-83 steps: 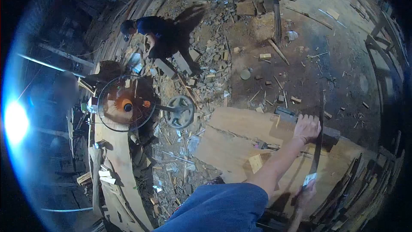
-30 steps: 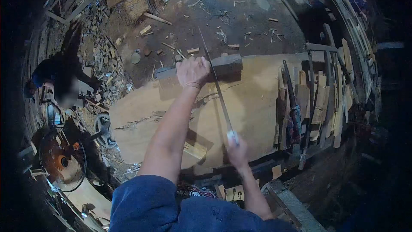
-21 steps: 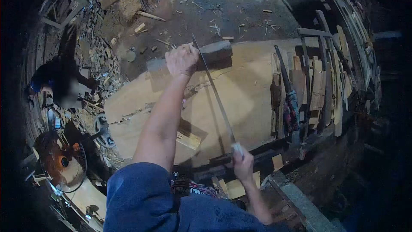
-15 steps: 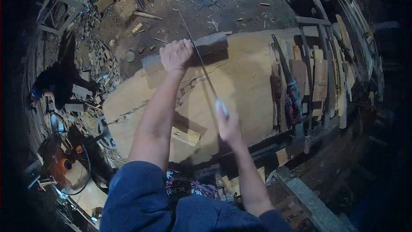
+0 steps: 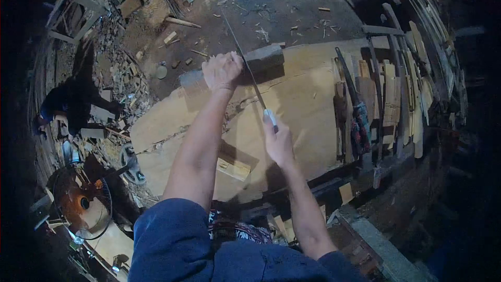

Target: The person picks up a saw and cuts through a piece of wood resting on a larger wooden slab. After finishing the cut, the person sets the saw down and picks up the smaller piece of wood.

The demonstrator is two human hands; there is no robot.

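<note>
My right hand [image 5: 280,143] is closed around the pale handle of a handsaw [image 5: 252,77]. Its long thin blade points away from me and crosses a grey wooden block [image 5: 266,57], close beside my left hand. That block lies along the far edge of a large flat wooden slab [image 5: 300,109]. My left hand [image 5: 223,70] presses on the block's top with the fingers curled over its far side, just left of the blade. How deep the blade sits in the wood cannot be made out. A small light offcut [image 5: 234,168] rests on the slab nearer to me.
Several wood strips [image 5: 390,94] lie at the slab's right end, with a long tool with a cloth-wrapped handle [image 5: 360,120]. An orange fan [image 5: 83,203] stands at lower left. Wood scraps [image 5: 117,68] cover the left ground, where another person [image 5: 52,109] is crouched.
My right hand and the saw have moved a little forward, away from my body. The left hand keeps its place on the block. The whole view has shifted slightly.
</note>
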